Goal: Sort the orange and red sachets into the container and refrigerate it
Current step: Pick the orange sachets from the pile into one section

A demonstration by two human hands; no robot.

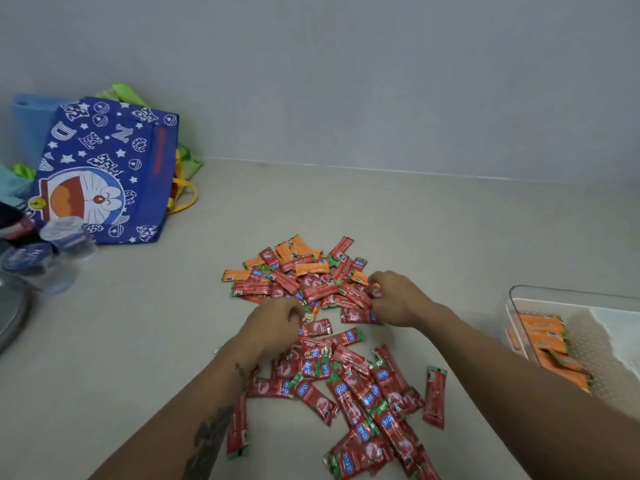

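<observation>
Pale counter (450, 237), sachets (311, 282) under both hands, grips indiscernible, container (519, 296) right.

home kitchen counter (138, 341), cartoon tote bag (104, 168), sealed water cups (65, 233), pale wall (346, 64)

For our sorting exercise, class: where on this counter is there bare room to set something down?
Bare beige counter lies between the far wall and the mixed sachet pile, and between the blue cartoon bag and that pile. Crowded: around both hands, left hand and right hand, and the near red sachets beside the clear plastic container.
</observation>
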